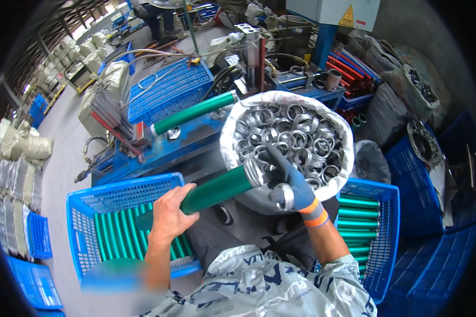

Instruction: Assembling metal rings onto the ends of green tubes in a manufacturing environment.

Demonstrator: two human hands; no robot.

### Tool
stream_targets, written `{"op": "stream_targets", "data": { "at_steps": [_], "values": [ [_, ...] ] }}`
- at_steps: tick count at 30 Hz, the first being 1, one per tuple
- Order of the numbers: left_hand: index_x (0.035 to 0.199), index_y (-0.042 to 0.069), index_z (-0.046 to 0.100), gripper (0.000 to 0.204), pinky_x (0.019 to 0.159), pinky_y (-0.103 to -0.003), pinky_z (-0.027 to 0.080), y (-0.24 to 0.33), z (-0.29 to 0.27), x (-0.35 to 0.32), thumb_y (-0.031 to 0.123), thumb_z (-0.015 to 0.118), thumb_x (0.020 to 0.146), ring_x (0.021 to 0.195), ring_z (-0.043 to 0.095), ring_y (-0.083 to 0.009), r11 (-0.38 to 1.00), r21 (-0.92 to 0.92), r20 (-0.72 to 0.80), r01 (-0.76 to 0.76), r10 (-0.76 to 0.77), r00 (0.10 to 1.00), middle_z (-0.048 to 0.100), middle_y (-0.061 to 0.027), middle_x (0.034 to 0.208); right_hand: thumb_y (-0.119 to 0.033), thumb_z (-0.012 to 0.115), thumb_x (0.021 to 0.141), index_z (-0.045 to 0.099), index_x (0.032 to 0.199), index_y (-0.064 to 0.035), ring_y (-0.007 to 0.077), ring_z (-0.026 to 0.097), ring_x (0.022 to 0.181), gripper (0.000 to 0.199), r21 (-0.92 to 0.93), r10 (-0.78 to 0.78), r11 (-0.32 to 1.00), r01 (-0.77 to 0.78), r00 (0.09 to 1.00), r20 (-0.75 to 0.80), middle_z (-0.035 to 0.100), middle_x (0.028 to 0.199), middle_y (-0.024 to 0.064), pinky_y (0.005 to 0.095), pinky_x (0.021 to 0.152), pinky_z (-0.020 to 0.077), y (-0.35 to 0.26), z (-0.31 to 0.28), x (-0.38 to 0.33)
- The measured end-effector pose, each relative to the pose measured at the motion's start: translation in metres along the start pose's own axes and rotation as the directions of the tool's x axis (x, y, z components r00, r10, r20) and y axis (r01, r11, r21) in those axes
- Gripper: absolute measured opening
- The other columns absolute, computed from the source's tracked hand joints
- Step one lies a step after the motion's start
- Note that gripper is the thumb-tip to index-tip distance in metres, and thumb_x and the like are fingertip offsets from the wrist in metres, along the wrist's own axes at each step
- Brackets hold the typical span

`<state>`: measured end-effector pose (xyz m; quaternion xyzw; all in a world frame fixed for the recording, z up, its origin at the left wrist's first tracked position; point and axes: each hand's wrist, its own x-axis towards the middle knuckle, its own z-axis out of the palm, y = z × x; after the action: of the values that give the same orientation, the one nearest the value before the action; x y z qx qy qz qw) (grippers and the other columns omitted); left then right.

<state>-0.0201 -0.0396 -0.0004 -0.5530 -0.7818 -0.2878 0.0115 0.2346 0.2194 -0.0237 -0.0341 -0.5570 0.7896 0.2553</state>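
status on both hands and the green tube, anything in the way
Left hand gripping green tube; gloved right hand holding silver ring near tube's silver end; sack of rings just beyond, nothing visibly blocking.

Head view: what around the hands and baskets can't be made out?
In the head view:
- Left hand: palm hidden by its own back.
- Lower rings in the white sack: buried under top rings.
- Left basket: lower corner covered by a blurred patch.
- Co-worker: head cut off by the top edge.
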Motion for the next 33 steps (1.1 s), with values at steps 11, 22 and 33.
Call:
{"op": "stream_targets", "data": {
  "at_steps": [11, 22, 33],
  "values": [
    [0.133, 0.01, 0.074, 0.063, 0.09, -0.049, 0.062, 0.012, -0.006, -0.004, 0.01, 0.084, 0.07, 0.102, 0.076, -0.0376, 0.999, 0.042, 0.057, -0.006, 0.003, 0.998, 0.079, -0.0127, 0.111, -0.016, 0.088, 0.099, 0.015, 0.183, 0.0037, 0.0218, 0.062, 0.137, 0.113, -0.312, -0.156, 0.941, 0.134, 0.987, -0.045, 0.054, 0.165, 0.0189, 0.0369, 0.117, 0.0506, 0.044, 0.034, 0.008],
    [0.137, 0.009, 0.074, 0.067, 0.091, -0.049, 0.06, -0.002, -0.001, -0.023, 0.009, 0.085, 0.07, 0.105, 0.075, -0.0377, 0.999, 0.049, 0.079, -0.009, 0.005, 0.997, 0.077, -0.0127, 0.113, -0.022, 0.077, 0.107, 0.019, 0.181, 0.0072, 0.0282, 0.05, 0.154, 0.099, -0.426, -0.141, 0.893, 0.143, 0.989, 0.036, 0.046, 0.173, 0.0216, 0.0402, 0.129, 0.0366, 0.067, 0.028, 0.001],
    [0.135, 0.008, 0.073, 0.064, 0.09, -0.049, 0.061, -0.006, 0.013, -0.034, 0.008, 0.082, 0.072, 0.102, 0.075, -0.0395, 0.998, 0.049, 0.06, 0.033, -0.036, 0.998, 0.077, -0.0137, 0.11, -0.032, 0.078, 0.11, 0.019, 0.181, 0.0069, 0.0273, 0.055, 0.147, 0.101, -0.453, -0.115, 0.886, 0.097, 0.993, -0.012, 0.046, 0.174, 0.0256, 0.0404, 0.126, 0.042, 0.088, 0.023, 0.005]
  ]
}}
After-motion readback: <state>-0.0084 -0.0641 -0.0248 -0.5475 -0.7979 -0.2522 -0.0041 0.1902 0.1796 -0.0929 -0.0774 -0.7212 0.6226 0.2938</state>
